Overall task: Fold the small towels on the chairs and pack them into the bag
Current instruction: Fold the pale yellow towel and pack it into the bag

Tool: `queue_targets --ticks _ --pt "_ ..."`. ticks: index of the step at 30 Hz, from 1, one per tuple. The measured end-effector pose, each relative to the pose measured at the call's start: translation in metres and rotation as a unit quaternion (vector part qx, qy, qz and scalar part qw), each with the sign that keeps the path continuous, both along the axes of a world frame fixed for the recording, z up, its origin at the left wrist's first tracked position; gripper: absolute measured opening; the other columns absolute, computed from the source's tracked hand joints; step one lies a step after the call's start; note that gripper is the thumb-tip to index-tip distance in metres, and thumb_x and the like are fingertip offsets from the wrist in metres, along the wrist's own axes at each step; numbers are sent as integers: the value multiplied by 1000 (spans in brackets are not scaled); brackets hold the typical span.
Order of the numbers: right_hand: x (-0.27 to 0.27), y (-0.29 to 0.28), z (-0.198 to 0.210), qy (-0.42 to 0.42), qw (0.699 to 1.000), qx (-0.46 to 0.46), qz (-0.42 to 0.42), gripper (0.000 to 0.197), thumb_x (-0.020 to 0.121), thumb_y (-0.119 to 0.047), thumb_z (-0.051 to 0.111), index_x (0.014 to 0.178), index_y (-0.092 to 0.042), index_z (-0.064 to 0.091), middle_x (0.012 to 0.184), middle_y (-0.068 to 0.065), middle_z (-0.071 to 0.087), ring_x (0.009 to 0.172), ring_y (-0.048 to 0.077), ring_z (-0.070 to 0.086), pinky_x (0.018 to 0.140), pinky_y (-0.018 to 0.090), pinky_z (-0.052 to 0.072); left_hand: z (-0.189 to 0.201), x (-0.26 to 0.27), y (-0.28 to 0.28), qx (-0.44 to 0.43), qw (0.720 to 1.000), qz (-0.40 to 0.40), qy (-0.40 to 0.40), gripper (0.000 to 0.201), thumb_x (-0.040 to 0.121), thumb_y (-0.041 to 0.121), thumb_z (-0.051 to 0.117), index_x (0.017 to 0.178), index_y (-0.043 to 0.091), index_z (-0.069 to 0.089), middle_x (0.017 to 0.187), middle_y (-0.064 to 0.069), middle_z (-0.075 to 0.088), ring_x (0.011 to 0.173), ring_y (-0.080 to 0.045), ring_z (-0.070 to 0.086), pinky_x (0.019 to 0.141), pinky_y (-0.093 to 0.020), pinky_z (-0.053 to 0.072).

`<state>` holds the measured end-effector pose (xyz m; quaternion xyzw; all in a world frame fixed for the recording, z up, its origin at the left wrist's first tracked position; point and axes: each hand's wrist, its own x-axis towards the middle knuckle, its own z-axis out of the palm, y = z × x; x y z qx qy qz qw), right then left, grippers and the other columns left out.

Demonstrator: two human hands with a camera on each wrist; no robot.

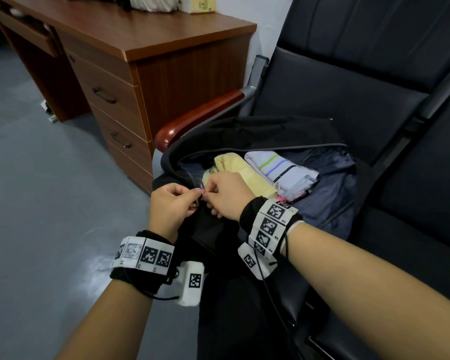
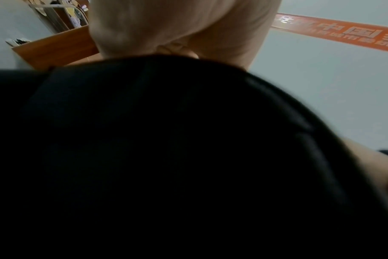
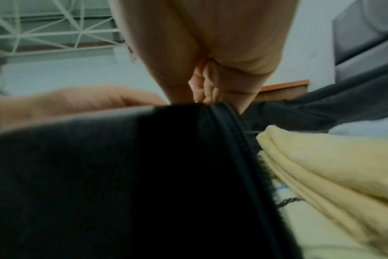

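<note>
Both hands, left (image 1: 170, 207) and right (image 1: 227, 194), fingers pinching zipper pull (image 1: 202, 192) at bag (image 1: 330, 203) edge on chair (image 1: 348, 81); yellow towel (image 1: 240, 168), striped towel (image 1: 283, 168) inside.

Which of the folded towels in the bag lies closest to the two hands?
The yellow towel: it lies right beside the right hand, while the white striped towel lies farther off, behind it in the bag.

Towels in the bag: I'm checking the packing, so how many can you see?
2 clearly: a folded pale yellow terry towel near the hands, and a folded white striped towel beside it, deeper in the open black bag. Pink fabric underneath may be another.
</note>
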<state>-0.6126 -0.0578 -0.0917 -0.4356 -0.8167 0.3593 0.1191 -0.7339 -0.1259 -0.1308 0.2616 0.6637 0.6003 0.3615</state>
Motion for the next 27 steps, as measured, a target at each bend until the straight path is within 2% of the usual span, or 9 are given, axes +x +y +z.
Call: queue_targets --ticks 2,5,13,16,19,20,22,25,27 --pt "5 0 2 28 999 -39 -13 19 93 -6 55 76 -12 59 62 7 67 42 11 61 42 22 48 -3 3 2 6 999 38 -10 39 79 8 81 60 13 47 64 -17 57 55 -21 56 53 -28 51" --pt "11 -1 8 54 997 -55 -22 21 90 -2 51 73 -12 59 59 6 67 39 11 59 39 21 45 -4 5 2 33 997 71 -16 49 81 2 76 61 18 34 67 -16 48 57 -21 49 48 -25 47" --pt "41 9 24 108 990 -56 -68 22 88 -1 51 71 -12 59 52 3 65 39 14 58 39 23 46 5 -16 -14 59 983 165 48 51 83 2 71 59 21 31 54 -3 39 37 -5 41 39 -20 45" --pt "67 21 26 98 988 -44 -109 22 85 -1 50 68 -13 57 49 0 64 37 13 57 37 21 45 10 -18 -18 26 982 175 68 50 83 4 70 59 21 30 54 -4 36 37 -8 40 48 -26 45" --pt "83 22 23 92 985 -31 -140 22 82 1 48 67 -14 57 50 1 64 37 13 57 37 21 44 18 -6 -15 -23 981 162 108 39 83 9 70 63 20 38 66 -7 48 62 -27 55 71 -39 50" --pt "85 21 21 93 984 -29 -146 22 82 0 49 67 -13 57 50 2 65 37 14 57 37 21 44 22 -1 -14 -64 973 151 164 29 82 13 71 70 21 45 81 -10 56 81 -34 59 83 -42 51" --pt "89 19 20 99 984 -31 -148 22 85 -2 51 67 -13 57 52 4 66 37 14 58 37 21 44 33 16 -14 -115 943 128 287 23 78 23 74 91 25 55 117 -12 53 115 -37 49 100 -45 43" --pt "90 15 23 107 986 -34 -127 22 88 -4 51 69 -13 58 55 5 67 39 15 60 38 21 45 47 51 -13 -19 895 35 445 40 70 33 81 106 31 63 126 -4 47 122 -32 41 102 -46 36" --pt "91 12 26 108 987 -31 -113 20 87 -4 51 70 -12 59 56 5 67 40 16 60 38 22 46 47 72 -7 -37 848 -48 527 51 66 40 85 113 34 66 133 -2 46 127 -30 38 104 -49 36"
